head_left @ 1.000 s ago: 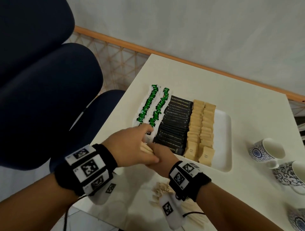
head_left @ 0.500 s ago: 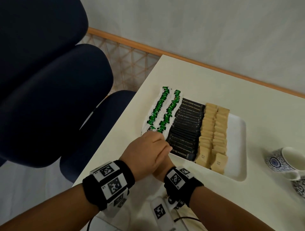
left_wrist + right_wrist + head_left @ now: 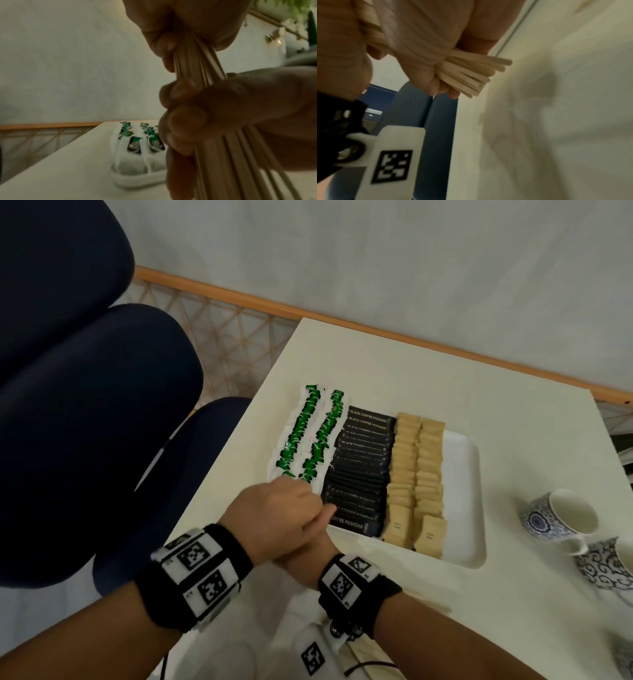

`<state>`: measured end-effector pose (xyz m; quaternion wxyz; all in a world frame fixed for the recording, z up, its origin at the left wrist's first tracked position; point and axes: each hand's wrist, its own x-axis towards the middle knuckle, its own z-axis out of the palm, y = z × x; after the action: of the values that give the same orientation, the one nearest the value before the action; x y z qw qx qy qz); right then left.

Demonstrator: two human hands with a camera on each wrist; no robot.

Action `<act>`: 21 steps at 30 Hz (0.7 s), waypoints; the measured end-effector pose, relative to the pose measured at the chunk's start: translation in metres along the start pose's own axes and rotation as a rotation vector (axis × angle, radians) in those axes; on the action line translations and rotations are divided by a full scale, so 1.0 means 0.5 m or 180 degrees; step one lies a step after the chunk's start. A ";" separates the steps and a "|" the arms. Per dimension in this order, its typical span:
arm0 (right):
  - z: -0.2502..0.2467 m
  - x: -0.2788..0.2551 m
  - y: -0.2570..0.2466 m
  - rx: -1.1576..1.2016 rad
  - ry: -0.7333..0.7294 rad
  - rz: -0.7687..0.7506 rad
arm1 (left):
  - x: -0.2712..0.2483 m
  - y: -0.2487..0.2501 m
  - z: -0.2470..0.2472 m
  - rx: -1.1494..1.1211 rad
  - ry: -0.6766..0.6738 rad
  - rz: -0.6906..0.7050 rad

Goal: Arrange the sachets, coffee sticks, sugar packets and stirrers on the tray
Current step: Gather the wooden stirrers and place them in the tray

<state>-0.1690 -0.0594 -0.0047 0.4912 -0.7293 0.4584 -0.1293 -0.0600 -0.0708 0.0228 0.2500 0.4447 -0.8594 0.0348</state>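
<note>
On the white tray (image 3: 469, 494) lie two rows of green-and-white sachets (image 3: 308, 440), a row of black coffee sticks (image 3: 363, 467) and two rows of brown sugar packets (image 3: 416, 474). At the tray's near left corner my left hand (image 3: 284, 515) lies over my right hand (image 3: 305, 559). Both grip one bundle of wooden stirrers (image 3: 197, 60), the left hand (image 3: 171, 33) higher up and the right hand (image 3: 197, 108) lower. The stirrers' ends (image 3: 471, 73) fan out past the right hand's fingers. In the head view the hands hide the bundle.
Blue-patterned cups (image 3: 558, 518) stand to the right of the tray. More pale stirrers (image 3: 373, 659) lie on the white table (image 3: 376, 364) under my right wrist. A dark blue chair (image 3: 102, 440) is close to the table's left edge.
The left hand has closed further over the right one. The stirrers that showed between the hands a second ago are now covered in the head view. Tray contents are unchanged.
</note>
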 end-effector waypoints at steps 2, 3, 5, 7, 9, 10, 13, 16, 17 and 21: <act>-0.017 -0.002 0.006 0.0422 0.0606 -0.0038 | 0.039 -0.012 -0.014 -0.0418 0.0218 -0.0357; -0.027 -0.006 0.013 0.0474 0.0735 -0.0032 | 0.059 -0.018 -0.019 -0.0713 0.0315 -0.0667; -0.059 -0.018 0.020 0.0173 0.0829 -0.0086 | 0.098 -0.025 -0.019 -0.1295 0.0468 -0.1240; -0.098 -0.035 0.033 0.0124 0.0900 -0.0050 | 0.135 -0.020 0.001 -0.1632 0.0509 -0.1561; -0.135 -0.050 0.048 0.0083 0.1049 0.0050 | 0.177 -0.002 0.024 -0.1864 0.0358 -0.1644; -0.153 -0.060 0.057 0.0084 0.1096 0.0125 | 0.200 0.010 0.033 -0.1995 0.0207 -0.1677; -0.214 -0.089 0.090 0.0199 0.1427 0.0574 | 0.267 0.042 0.060 -0.2492 -0.0576 -0.1921; -0.289 -0.118 0.142 0.0588 0.2024 0.1306 | 0.327 0.058 0.101 -0.2744 -0.1073 -0.1922; -0.313 -0.121 0.164 0.0605 0.2172 0.1505 | 0.345 0.061 0.119 -0.2734 -0.1152 -0.1892; -0.386 -0.109 0.246 0.0238 0.2174 0.2266 | 0.402 0.078 0.205 -0.2494 -0.1878 -0.1758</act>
<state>-0.3887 -0.1431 0.0002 0.3524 -0.4253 0.8089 -0.2015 -0.2275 -0.2264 0.0322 0.1453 0.5179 -0.6933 -0.4796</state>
